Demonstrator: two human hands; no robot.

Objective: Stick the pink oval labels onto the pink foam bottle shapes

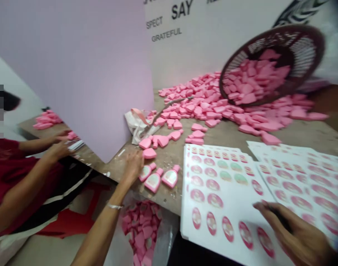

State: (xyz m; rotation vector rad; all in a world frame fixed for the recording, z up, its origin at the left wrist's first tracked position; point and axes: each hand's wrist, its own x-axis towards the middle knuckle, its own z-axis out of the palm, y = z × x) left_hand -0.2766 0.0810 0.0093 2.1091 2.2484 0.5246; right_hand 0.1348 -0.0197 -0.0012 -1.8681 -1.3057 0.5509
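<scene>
My left hand point(134, 166) rests at the table's front edge, fingertips next to a plain pink bottle-shaped piece point(149, 153). Just right of it lie several pink bottle shapes with oval labels point(170, 176). My right hand point(293, 232) is low over the white sticker sheets point(221, 192), which carry rows of oval pink-rimmed labels. Its fingers grip a dark, thin, pen-like object point(280, 218), partly hidden by the hand. A large heap of pink bottle-shaped pieces point(208, 103) covers the table's far side.
A tilted dark brown plastic basket point(271, 64) full of pink pieces hangs over the heap. A long metal blade point(166, 112) lies across a white bag point(138, 127). Below the table, a clear bag point(141, 229) holds pink pieces. Beyond a lilac partition point(83, 74), a co-worker in a red shirt point(16, 173) works.
</scene>
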